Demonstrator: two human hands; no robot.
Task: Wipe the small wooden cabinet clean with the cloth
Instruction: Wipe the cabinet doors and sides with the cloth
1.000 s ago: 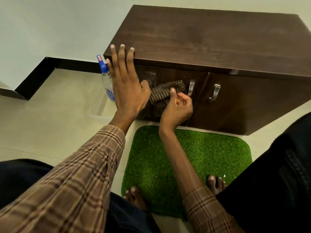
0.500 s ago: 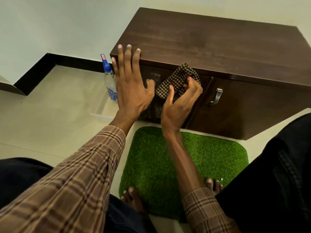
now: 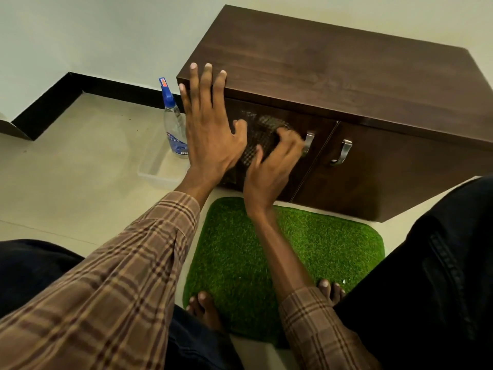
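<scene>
The small dark wooden cabinet (image 3: 333, 73) stands against the wall, its two doors shut, each with a metal handle. My left hand (image 3: 208, 129) lies flat with fingers spread over the cabinet's top left front edge and left door. My right hand (image 3: 272, 166) presses a brown checked cloth (image 3: 260, 132) against the left door, just left of its handle (image 3: 309, 142). The cloth and right hand are blurred by motion. Part of the cloth is hidden under my fingers.
A clear spray bottle (image 3: 173, 124) with a blue top stands on the floor left of the cabinet, beside a clear plastic tray (image 3: 157, 169). A green grass mat (image 3: 306, 252) lies in front, with my bare toes on it. My dark-trousered knees flank the view.
My right hand has swept the cloth from the middle of the left door up to its top edge, then back down onto the door face. The left hand has stayed on the cabinet's edge.
</scene>
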